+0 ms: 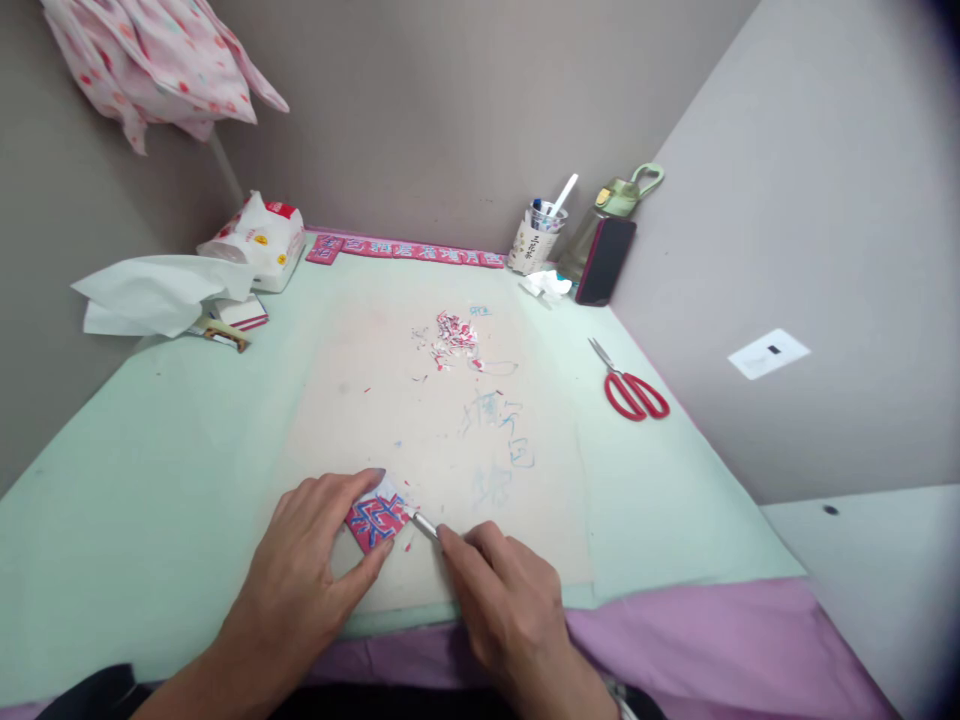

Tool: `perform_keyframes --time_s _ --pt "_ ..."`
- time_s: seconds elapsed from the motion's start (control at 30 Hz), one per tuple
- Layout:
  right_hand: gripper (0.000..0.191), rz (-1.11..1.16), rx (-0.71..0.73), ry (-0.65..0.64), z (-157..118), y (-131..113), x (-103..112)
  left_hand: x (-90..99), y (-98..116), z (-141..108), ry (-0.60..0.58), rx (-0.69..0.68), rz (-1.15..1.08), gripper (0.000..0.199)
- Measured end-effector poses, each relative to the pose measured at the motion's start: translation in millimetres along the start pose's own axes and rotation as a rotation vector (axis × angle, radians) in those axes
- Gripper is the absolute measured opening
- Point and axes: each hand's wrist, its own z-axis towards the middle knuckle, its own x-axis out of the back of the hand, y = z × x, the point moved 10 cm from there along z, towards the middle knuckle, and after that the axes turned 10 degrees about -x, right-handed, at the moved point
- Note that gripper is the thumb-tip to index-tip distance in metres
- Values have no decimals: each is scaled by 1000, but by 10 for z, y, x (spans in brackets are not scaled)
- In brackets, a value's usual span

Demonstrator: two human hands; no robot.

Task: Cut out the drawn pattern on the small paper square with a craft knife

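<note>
A small red square block (379, 518) with a blue-outlined character rests on the paper sheet, partly cut to white. Its edges are pinched between the thumb and fingers of my left hand (315, 545). My right hand (506, 590) is closed around a slim silver craft knife (426, 525), whose tip meets the block's right corner. Most of the handle is hidden in the fingers. Tiny red shavings lie around that corner. Farther up the sheet is a heap of red and white shavings (454, 335).
Carved red squares (424, 252) line the back edge. A tissue pack (262, 240), loose tissue (161, 295) and small box (241, 313) sit left. Right are red-handled scissors (634, 393), a phone (607, 262), a bottle (589, 235) and a pen cup (531, 248).
</note>
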Motion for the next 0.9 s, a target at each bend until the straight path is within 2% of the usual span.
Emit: perform_keyframes --time_s 0.2,0.4,0.67,0.9 --pt "36 3 34 -43 -38 19 -42 10 -7 6 -13 6 -16 35" --pt "36 45 -8 -72 -72 69 -68 27 -14 1 -5 14 -32 34" --pt "30 88 -49 -24 -11 48 -38 19 12 -11 -3 -14 -17 33" --pt "32 56 9 24 -40 5 3 -19 50 16 -37 -36 -88 35"
